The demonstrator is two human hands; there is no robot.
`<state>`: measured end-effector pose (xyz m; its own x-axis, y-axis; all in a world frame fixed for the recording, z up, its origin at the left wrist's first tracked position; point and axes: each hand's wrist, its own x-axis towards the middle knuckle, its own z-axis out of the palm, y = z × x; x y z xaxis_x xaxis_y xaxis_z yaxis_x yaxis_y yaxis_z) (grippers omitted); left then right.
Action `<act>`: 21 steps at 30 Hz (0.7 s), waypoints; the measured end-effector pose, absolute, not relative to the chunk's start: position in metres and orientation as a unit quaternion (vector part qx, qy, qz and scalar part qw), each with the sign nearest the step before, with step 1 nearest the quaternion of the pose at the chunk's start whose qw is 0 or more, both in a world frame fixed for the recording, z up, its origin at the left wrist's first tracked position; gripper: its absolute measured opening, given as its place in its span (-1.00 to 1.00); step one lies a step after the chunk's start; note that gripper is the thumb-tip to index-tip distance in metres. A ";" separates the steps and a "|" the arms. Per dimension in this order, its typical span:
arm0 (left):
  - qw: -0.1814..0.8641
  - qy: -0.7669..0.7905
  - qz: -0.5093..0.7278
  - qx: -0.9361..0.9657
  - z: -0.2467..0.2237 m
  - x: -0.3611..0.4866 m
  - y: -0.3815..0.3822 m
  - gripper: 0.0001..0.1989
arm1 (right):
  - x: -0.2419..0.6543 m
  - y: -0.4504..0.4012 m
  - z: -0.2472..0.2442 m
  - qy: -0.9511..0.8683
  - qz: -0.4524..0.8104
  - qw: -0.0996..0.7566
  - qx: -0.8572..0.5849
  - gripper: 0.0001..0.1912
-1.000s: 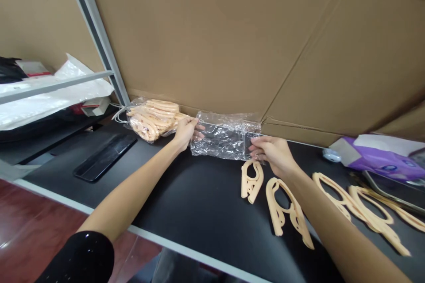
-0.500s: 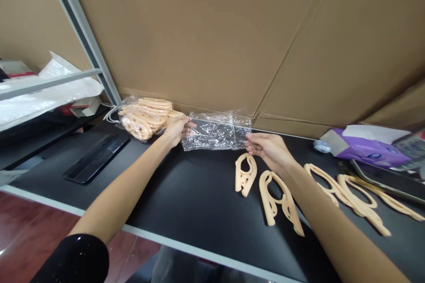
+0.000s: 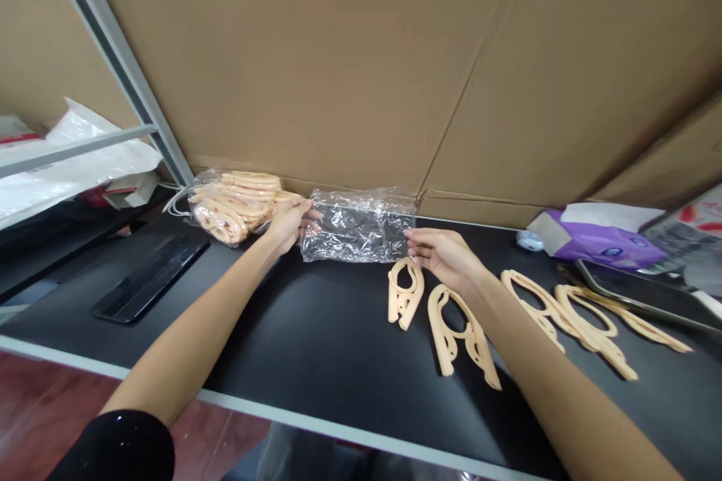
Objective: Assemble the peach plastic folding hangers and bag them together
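Note:
A clear, crinkled plastic bag [image 3: 356, 231] is stretched flat between my hands near the back of the black table. Its left edge is pinched in the fingers of my left hand [image 3: 289, 222], and my right hand [image 3: 443, 249] grips its right edge between thumb and fingers. Just left of my left hand sits a clear bag of folding hangers [image 3: 232, 207], beige and stacked. Below my right hand lie a small beige folding hanger [image 3: 418, 299] and a larger folding hanger [image 3: 483, 355]. More beige folding hangers [image 3: 609, 362] rest right of my right forearm.
A dark phone [image 3: 151, 279] lies at the left; another phone [image 3: 643, 296] is at the right. A purple tissue pack [image 3: 606, 242] stands beside it. Cardboard [image 3: 316, 52] walls the back. At left, a metal frame [image 3: 121, 64] stands near white plastic packaging [image 3: 84, 174].
My view has turned slightly right, so the things appear further left. Both hands keep their hold on the clear bag, which looks little changed.

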<state>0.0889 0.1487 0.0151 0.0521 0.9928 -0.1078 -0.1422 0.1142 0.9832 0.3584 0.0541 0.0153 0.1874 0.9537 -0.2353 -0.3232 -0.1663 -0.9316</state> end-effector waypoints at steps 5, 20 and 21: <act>0.564 0.483 0.491 0.454 0.015 0.087 0.150 -0.86 | 0.361 0.053 0.013 -0.319 0.552 0.563 -0.527 -0.86; 0.449 0.590 0.386 0.549 0.009 0.072 0.161 -0.83 | 0.336 -0.033 0.016 -0.646 0.090 0.342 -0.677 -0.87; 0.431 0.595 0.376 0.565 0.008 0.071 0.161 -0.82 | 0.329 -0.045 0.011 -0.705 0.019 0.283 -0.650 -0.84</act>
<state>0.0714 0.1611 0.0083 0.0095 0.9961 -0.0876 0.3476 0.0788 0.9343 0.3285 -0.0455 0.0106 0.0057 0.9272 0.3745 0.9057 0.1540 -0.3951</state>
